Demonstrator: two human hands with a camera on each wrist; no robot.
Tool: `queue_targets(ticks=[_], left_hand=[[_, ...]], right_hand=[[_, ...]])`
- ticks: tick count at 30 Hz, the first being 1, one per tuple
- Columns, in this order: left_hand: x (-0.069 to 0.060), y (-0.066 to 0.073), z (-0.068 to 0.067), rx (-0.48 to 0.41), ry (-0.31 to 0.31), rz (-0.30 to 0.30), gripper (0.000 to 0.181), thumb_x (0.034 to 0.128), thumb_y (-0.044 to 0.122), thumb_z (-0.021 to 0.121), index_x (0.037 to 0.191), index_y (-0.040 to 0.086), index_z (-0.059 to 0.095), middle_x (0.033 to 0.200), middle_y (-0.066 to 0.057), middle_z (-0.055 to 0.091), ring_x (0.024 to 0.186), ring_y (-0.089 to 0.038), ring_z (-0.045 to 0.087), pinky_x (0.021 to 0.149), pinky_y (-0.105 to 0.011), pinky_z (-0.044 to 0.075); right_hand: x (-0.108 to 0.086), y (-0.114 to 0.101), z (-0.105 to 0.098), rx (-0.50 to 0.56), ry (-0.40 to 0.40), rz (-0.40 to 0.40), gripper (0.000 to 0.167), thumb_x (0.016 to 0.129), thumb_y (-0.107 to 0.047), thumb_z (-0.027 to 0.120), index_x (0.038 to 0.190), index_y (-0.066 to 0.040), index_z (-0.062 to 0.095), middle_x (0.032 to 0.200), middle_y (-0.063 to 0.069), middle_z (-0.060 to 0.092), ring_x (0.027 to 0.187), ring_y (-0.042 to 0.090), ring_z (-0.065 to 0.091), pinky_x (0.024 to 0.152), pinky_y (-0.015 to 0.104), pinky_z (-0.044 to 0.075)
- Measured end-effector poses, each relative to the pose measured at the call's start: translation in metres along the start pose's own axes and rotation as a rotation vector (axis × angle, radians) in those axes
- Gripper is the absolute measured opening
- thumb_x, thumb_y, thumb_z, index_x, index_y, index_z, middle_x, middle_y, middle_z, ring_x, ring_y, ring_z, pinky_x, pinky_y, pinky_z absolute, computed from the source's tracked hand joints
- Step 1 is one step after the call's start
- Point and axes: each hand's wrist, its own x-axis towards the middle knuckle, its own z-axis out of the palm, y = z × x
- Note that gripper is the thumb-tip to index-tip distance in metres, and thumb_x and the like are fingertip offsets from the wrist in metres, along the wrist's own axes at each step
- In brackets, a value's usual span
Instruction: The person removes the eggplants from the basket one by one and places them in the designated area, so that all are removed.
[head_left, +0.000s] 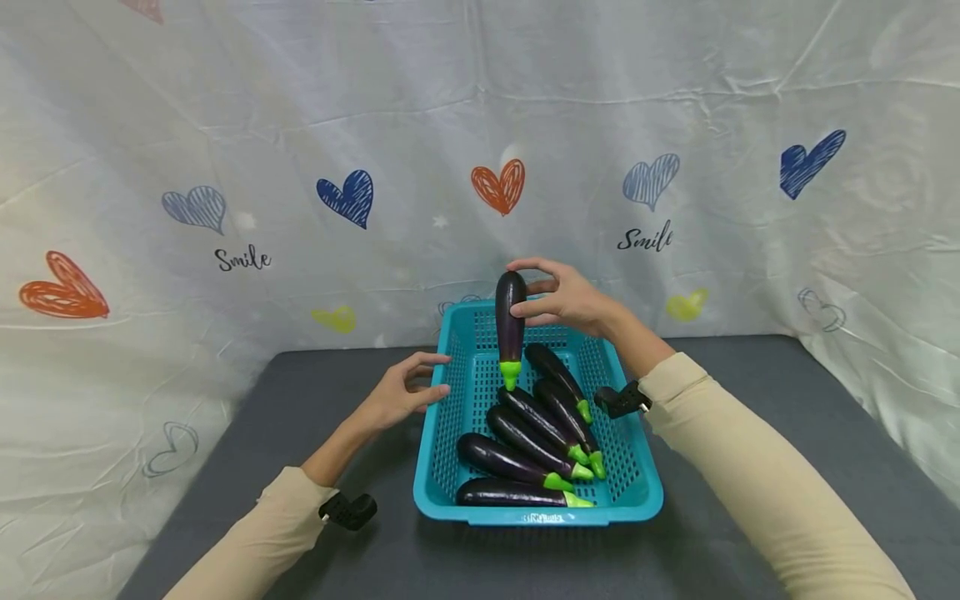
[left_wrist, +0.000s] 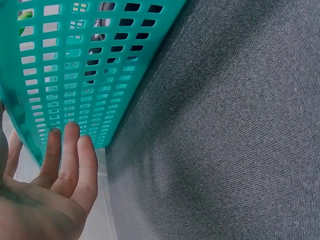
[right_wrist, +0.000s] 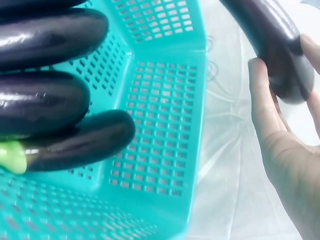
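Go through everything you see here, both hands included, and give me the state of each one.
Right hand: holding one eggplant
Held eggplant: raised, green stem end down
Left hand: fingers extended at the basket's left side, contact unclear
Basket: upright on the table, holding eggplants
Six other eggplants: lying inside
Table: dark gray, under the basket
Backdrop: hanging, creased

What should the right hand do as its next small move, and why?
Probably the right hand should lower the held eggplant, already stem down, into the far-left part of the teal plastic basket: bare mesh floor shows there, while the other eggplants lie nearer or farther right.
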Motion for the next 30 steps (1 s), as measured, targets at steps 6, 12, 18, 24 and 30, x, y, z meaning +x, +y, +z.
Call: queue_targets(ticks=[6, 12, 18, 24, 30], left_hand=[[0.001, 0.000, 0.000, 0.003, 0.000, 0.006, 0.051, 0.1012, 0.018, 0.068, 0.148, 0.010, 0.050, 0.145, -0.026, 0.046, 0.120, -0.043, 0.059, 0.085, -0.049, 0.057], [0.002, -0.001, 0.001, 0.002, 0.006, -0.007, 0.051, 0.1008, 0.019, 0.069, 0.148, 0.011, 0.051, 0.145, -0.025, 0.046, 0.120, -0.042, 0.059, 0.086, -0.050, 0.057], [0.002, -0.001, 0.000, 0.008, 0.011, -0.013, 0.050, 0.1013, 0.020, 0.068, 0.148, 0.012, 0.051, 0.146, -0.024, 0.046, 0.121, -0.042, 0.058, 0.086, -0.051, 0.056], [0.001, -0.002, -0.001, 0.001, 0.012, -0.018, 0.051, 0.1014, 0.019, 0.068, 0.148, 0.012, 0.051, 0.145, -0.025, 0.047, 0.120, -0.042, 0.059, 0.086, -0.050, 0.056], [0.000, -0.001, 0.001, 0.000, 0.013, -0.025, 0.050, 0.1013, 0.020, 0.068, 0.148, 0.012, 0.051, 0.143, -0.026, 0.048, 0.122, -0.042, 0.057, 0.086, -0.051, 0.056]], right_hand=[[-0.011, -0.004, -0.008, -0.025, 0.019, -0.014, 0.072, 0.092, 0.005, 0.073, 0.155, -0.010, 0.040, 0.135, 0.025, 0.051, 0.113, 0.038, 0.063, 0.094, 0.052, 0.052], [-0.024, -0.005, -0.016, -0.064, 0.008, -0.037, 0.073, 0.094, 0.004, 0.072, 0.156, -0.008, 0.037, 0.137, 0.026, 0.049, 0.113, 0.037, 0.062, 0.096, 0.055, 0.050], [-0.036, -0.007, -0.025, -0.056, 0.031, -0.042, 0.070, 0.094, 0.001, 0.072, 0.155, -0.011, 0.039, 0.140, 0.026, 0.045, 0.113, 0.036, 0.063, 0.091, 0.050, 0.054], [-0.042, -0.001, -0.031, -0.066, 0.024, -0.055, 0.073, 0.094, 0.001, 0.073, 0.156, -0.011, 0.038, 0.142, 0.027, 0.044, 0.115, 0.035, 0.062, 0.092, 0.048, 0.054], [-0.050, 0.003, -0.036, -0.084, 0.032, -0.056, 0.073, 0.095, 0.000, 0.072, 0.156, -0.013, 0.037, 0.143, 0.026, 0.042, 0.116, 0.035, 0.060, 0.092, 0.048, 0.054]])
